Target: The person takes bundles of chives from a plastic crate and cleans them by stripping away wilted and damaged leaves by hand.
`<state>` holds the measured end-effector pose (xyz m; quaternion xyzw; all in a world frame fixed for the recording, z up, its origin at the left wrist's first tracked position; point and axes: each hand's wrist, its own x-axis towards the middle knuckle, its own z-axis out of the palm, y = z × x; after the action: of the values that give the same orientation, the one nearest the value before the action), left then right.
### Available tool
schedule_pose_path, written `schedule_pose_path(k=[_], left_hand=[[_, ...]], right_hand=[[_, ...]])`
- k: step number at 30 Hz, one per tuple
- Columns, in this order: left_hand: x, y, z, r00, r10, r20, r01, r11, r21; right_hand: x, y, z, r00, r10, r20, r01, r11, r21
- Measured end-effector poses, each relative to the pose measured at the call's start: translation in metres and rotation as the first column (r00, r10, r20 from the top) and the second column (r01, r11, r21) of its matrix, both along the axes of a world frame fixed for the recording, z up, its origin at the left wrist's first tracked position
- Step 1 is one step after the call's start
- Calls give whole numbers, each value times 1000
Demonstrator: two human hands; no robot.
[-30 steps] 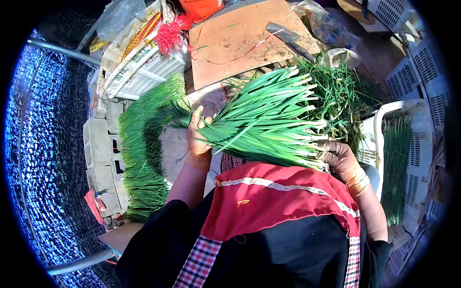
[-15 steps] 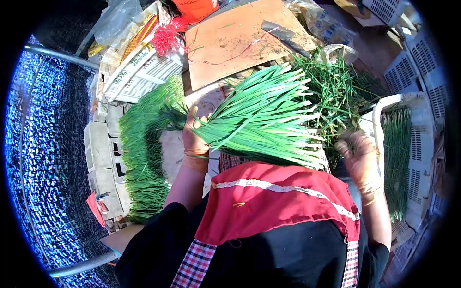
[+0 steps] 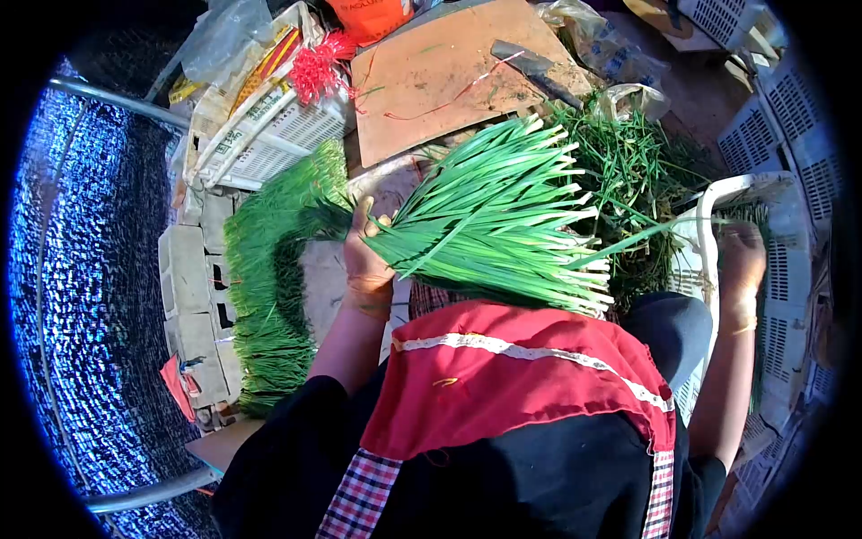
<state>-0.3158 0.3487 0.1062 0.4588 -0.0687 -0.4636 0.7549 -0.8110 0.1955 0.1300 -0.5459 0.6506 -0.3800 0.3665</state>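
My left hand (image 3: 366, 247) is closed around the narrow leafy end of a large bunch of garlic chives (image 3: 503, 216), held over my lap. Their pale cut ends fan out to the right. At the right, my right hand (image 3: 743, 260) is closed in a fist over the white crate (image 3: 708, 207). A thin green stalk (image 3: 628, 241) stretches from the bunch towards that fist, and its far end seems to be in the fingers, which are partly hidden. More chives (image 3: 269, 269) stand in a curved row to the left of my left hand.
Loose green trimmings (image 3: 628, 180) are heaped behind the bunch. A brown board (image 3: 431, 81) carries a broad knife (image 3: 530, 67). Red ties (image 3: 319, 67) hang on a white basket (image 3: 283, 144) at the back left. Grey blocks (image 3: 193, 314) border the left side.
My right hand has moved right, from beside the bunch to over the crate, and has closed. A stalk now sticks out of the bunch to the right. My left hand keeps its hold.
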Motion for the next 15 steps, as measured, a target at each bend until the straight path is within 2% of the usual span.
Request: schedule_pose_path(k=[1,2,4,5,6,8,10,11,12,14,15], left_hand=[[11,1,-9,989,-41,-143,31,997,-65],[11,0,-10,989,-43,-144,33,997,-69],[9,1,-11,1000,-12,-18,11,1000,-10],[9,-1,-12,1000,-12,-20,11,1000,-12],[9,-1,-14,1000,-19,20,19,1000,-5],[8,-1,-11,994,-34,105,32,999,17],[-4,-2,-1,873,-89,479,43,993,107],[0,-3,-6,923,-68,378,43,996,75],[4,-2,-10,962,-48,269,38,998,43],[6,-4,-7,973,-75,218,84,996,-29],[-1,-6,1,997,-6,82,6,1000,-1]], right_hand=[[-17,-9,9,967,-87,-239,79,996,-40],[-12,-7,28,861,-136,-490,136,990,-34],[20,2,20,645,259,-719,-74,958,278],[53,27,33,889,354,-291,-199,870,451],[87,52,46,955,254,155,-295,743,600],[113,76,38,794,257,551,-571,624,533],[121,75,27,745,353,566,-641,613,461],[123,76,28,719,289,632,-654,590,474],[119,73,28,758,318,569,-626,600,499],[113,69,17,819,259,512,-519,716,467],[102,58,8,807,318,498,-538,743,398]])
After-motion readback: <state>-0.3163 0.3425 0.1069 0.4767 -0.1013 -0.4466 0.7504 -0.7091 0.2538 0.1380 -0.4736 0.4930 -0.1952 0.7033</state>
